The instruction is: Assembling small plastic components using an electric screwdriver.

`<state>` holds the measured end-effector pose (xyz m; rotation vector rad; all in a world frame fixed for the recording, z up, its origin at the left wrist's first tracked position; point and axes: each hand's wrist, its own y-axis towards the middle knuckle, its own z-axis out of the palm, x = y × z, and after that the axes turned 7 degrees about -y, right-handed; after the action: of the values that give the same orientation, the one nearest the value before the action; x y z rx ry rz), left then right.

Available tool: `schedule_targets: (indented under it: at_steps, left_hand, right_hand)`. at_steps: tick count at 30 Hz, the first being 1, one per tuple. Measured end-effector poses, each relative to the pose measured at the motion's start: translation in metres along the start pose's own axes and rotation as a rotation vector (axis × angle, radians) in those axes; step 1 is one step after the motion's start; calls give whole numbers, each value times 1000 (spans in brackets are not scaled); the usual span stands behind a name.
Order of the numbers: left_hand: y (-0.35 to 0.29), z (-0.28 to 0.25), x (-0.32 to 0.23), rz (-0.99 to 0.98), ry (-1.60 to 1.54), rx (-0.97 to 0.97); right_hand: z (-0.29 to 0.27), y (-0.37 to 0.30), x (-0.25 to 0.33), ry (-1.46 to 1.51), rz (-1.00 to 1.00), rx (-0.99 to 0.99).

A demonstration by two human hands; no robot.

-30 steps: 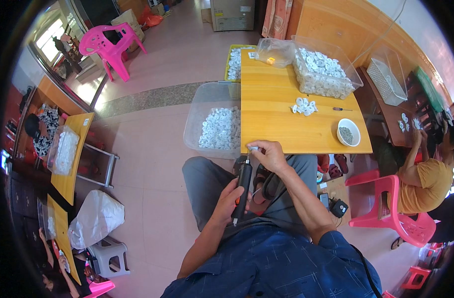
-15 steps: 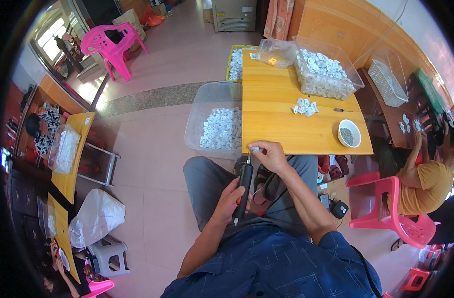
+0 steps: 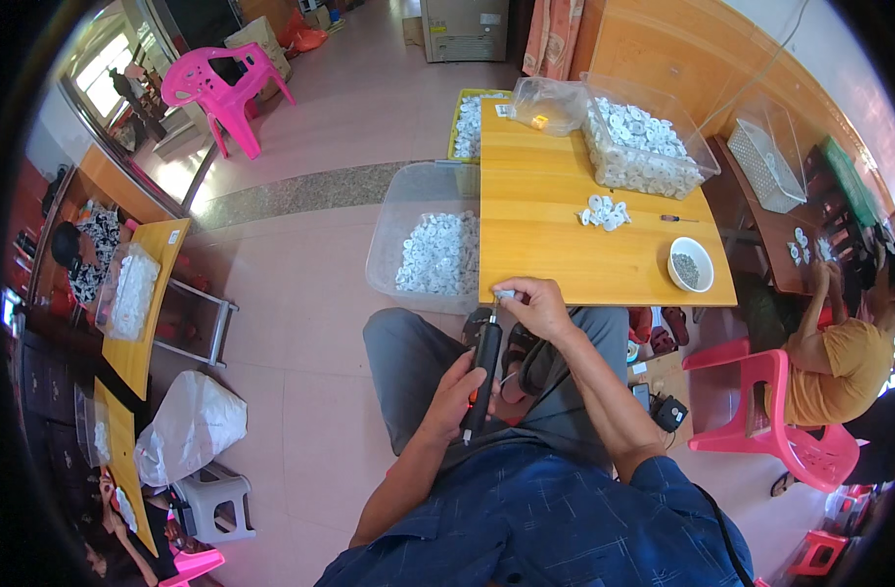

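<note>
My left hand (image 3: pixel 454 393) is wrapped round a slim black electric screwdriver (image 3: pixel 483 367), held upright over my lap with its bit pointing away from me. Between thumb and fingertips of my right hand (image 3: pixel 537 308) is a small white plastic part (image 3: pixel 504 293), just off the table's near left corner. The screwdriver's tip meets this part; the exact contact is too small to make out. On the yellow wooden table (image 3: pixel 535 235) lie a small pile of white plastic parts (image 3: pixel 605 212), a small screwdriver (image 3: pixel 679 218) and a white bowl (image 3: pixel 675 275) of tiny grey pieces.
A clear bin (image 3: pixel 653 178) full of white parts stands at the table's back right. Left of the table, another clear bin (image 3: pixel 381 240) holds more, with a yellow crate (image 3: pixel 457 125) behind. A co-worker (image 3: pixel 839 367) sits at right by a pink chair (image 3: pixel 741 391).
Both hands, the screwdriver and the white part stay almost in place. The view has shifted very slightly, and a red glow now shows on the screwdriver beside my left fingers.
</note>
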<state>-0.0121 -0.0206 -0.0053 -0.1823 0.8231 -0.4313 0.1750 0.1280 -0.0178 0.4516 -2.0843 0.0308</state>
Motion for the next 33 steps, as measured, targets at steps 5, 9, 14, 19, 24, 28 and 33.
schedule_targets:
  at_steps: [5, 9, 14, 19, 24, 28, 33]
  left_hand:
    - [-1, 2, 0, -4, -3, 4]
    - [0, -3, 0, -38, -46, 32]
    - [-1, -2, -1, -53, -95, 58]
    - [0, -2, 0, -53, -132, 95]
    - [-2, -2, 0, -60, -127, 87]
    - [-1, 0, -1, -60, -124, 105]
    - [-1, -5, -11, -126, -250, 174]
  right_hand:
    - [1, -1, -4, 25, 23, -4]
    - [3, -1, -3, 27, 12, -13]
    - [1, -1, -1, 20, 28, -11]
    - [4, -3, -5, 39, 45, -26]
    - [6, -4, -7, 44, 42, -35]
    - [8, -5, -9, 47, 37, -56]
    - [14, -8, -6, 168, 57, -129]
